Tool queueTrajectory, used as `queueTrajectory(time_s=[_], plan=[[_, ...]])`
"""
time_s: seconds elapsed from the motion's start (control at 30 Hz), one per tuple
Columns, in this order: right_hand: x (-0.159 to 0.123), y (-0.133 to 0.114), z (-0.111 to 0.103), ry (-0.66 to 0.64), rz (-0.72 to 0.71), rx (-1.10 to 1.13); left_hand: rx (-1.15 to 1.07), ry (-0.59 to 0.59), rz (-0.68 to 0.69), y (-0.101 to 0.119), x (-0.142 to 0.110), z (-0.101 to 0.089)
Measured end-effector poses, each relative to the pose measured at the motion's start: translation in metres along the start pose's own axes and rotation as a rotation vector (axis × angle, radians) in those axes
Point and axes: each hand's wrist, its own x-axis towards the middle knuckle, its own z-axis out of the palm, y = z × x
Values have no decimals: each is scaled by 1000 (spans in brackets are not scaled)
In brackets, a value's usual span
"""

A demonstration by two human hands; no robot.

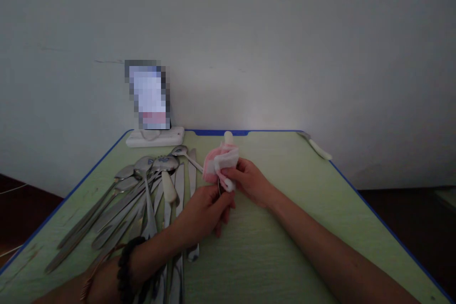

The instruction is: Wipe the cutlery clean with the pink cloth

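Over the middle of the table, my right hand (249, 178) pinches a pink and white cloth (228, 159). The cloth is folded about a utensil whose cream handle (228, 137) sticks out above it. Just below, the fingers of my left hand (210, 209) close on the lower metal end of that utensil; its head is hidden, so I cannot tell which kind it is. Left of my hands lies a pile of metal cutlery, with spoons (144, 165), table knives (179, 185), a slotted spoon (166, 163) and a cream handle (168, 189) among it.
A phone with a blurred screen (149, 97) leans on a white stand (156, 137) at the back left. One cream-handled utensil (319, 149) lies by the right back corner. The green table (285, 256) has a blue rim and meets a grey wall (249, 47).
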Motion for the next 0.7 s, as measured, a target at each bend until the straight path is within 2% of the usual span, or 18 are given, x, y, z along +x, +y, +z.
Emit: queueTrajectory(time_s=[0.23,0.43,0.53,0.7], plan=[[-2,1,9,117,-100,-60,-123,19,-71,4,3,-1],[6,7,5,277,-116,186,-113,-12,-101,6,1,-1],[8,7,2,230,-109,193,-80,-41,-95,6,0,-1],[2,2,1,120,-86,30,-85,-74,-99,3,3,-1]])
